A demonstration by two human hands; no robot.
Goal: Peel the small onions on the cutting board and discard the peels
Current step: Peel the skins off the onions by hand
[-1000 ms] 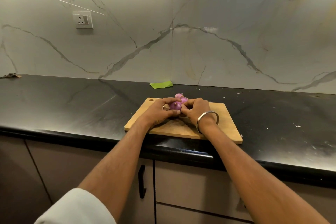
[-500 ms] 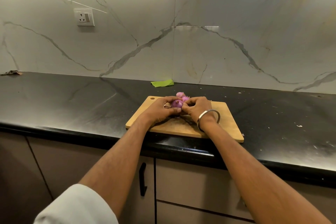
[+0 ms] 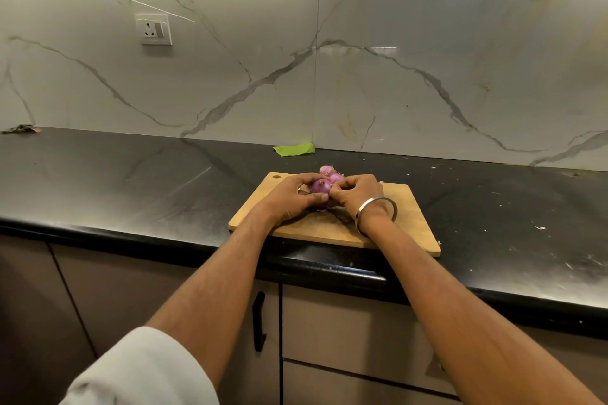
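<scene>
A wooden cutting board [image 3: 404,217] lies on the black counter near its front edge. Over the board's far middle, my left hand [image 3: 291,200] and my right hand [image 3: 358,196] meet around one small purple onion [image 3: 319,186]. Fingers of both hands pinch it from either side. More small purple onions [image 3: 330,173] sit on the board just behind my hands, partly hidden by them. A metal bangle circles my right wrist.
A green scrap [image 3: 293,149] lies on the black counter [image 3: 131,184] against the marble wall behind the board. White flecks dot the counter at right. A wall socket [image 3: 154,29] sits upper left. Cabinet fronts with a black handle [image 3: 259,322] run below the counter.
Both hands stay together on the same onion, with only small finger shifts. The camera has tilted slightly, so the board sits a little higher in view.
</scene>
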